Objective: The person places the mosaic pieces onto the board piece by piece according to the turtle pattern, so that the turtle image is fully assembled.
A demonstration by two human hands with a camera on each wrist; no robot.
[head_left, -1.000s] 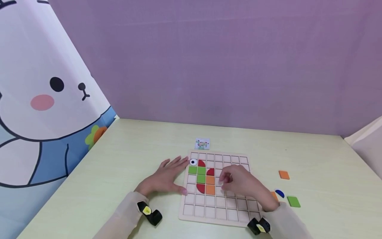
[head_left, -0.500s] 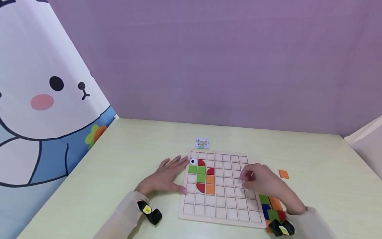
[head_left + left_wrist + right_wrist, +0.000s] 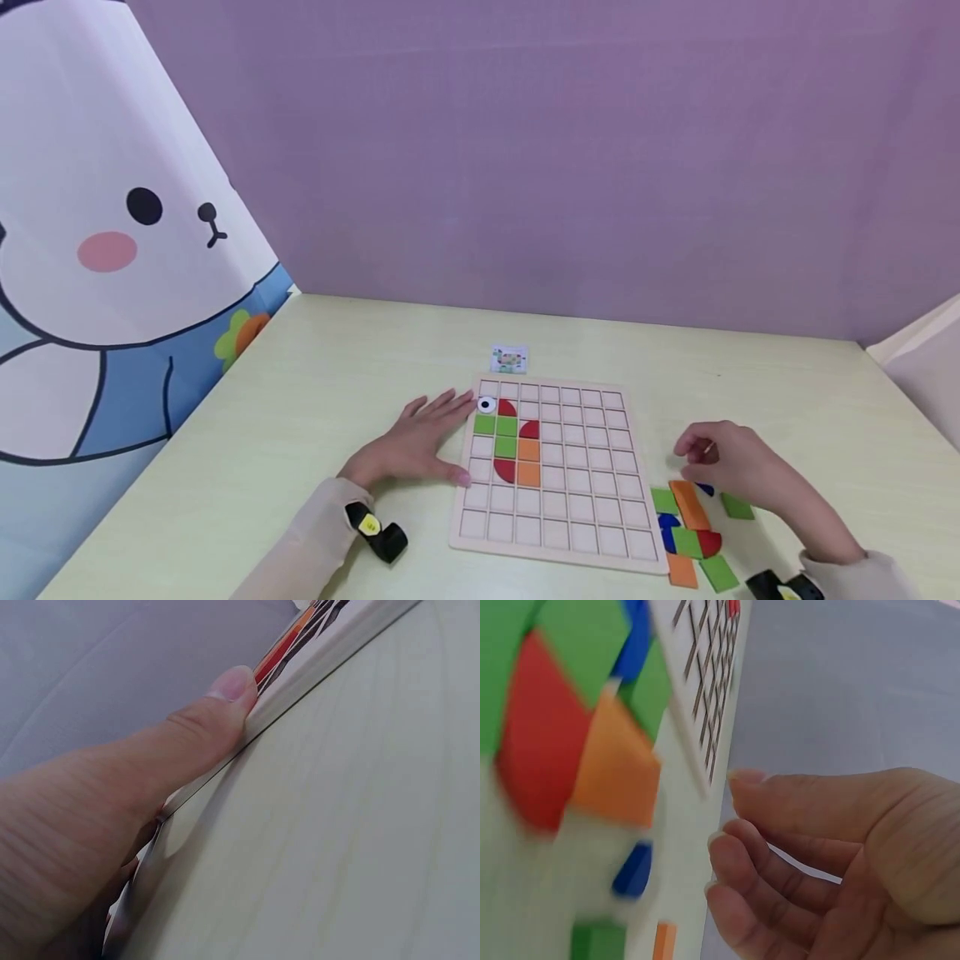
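A wooden grid board [image 3: 570,527] lies flat on the table. In its left columns sit a round eye tile [image 3: 486,405], green square tiles [image 3: 506,447], orange square tiles [image 3: 528,474] and red quarter-round tiles [image 3: 505,471]. My left hand [image 3: 412,448] rests at the board's left edge with spread fingers, its thumb [image 3: 217,705] touching the rim. Right of the board, my right hand [image 3: 738,465] hovers by the loose tiles. The right wrist view shows its fingers [image 3: 735,859] loosely bent, thumb apart, nothing between them. A blue tile [image 3: 705,489] is partly hidden beneath this hand.
Loose tiles lie right of the board: orange [image 3: 690,505], red [image 3: 709,543], green [image 3: 720,573] and several others, some touching or overlapping. A small picture card [image 3: 509,359] lies behind the board. A purple cloth screen [image 3: 570,167] rises at the table's back.
My right hand has moved from over the board to the right, above the loose tiles. More of the grid and of those tiles shows. My left hand stays put.
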